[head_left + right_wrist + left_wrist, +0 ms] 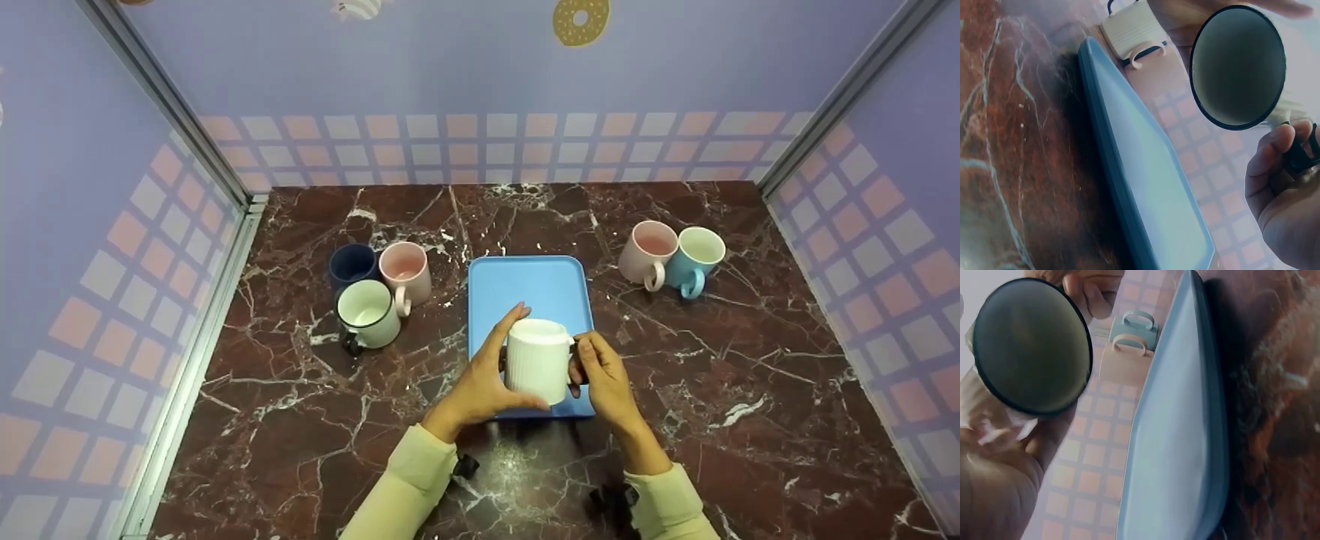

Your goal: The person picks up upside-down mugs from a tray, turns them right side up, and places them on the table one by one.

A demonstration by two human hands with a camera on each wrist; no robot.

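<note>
A white ribbed mug (537,364) with a dark rim is held upside down above the blue tray (525,277). Its base faces up in the head view, while both wrist views look into its mouth (1033,346). My left hand (480,382) holds the mug's left side between thumb and fingers, the thumb lying along the near side. At the right, my right hand (609,379) grips the black handle (1297,154) with curled fingers. The tray lies flat on the table, partly hidden under the hands and mug.
On the left stand a navy mug (352,262), a pink mug (416,285) and a white mug with dark rim (379,330), close together. Another pink mug (637,259) and a light blue mug (686,270) stand at the right. Patterned walls (480,75) bound the marbled table (750,360).
</note>
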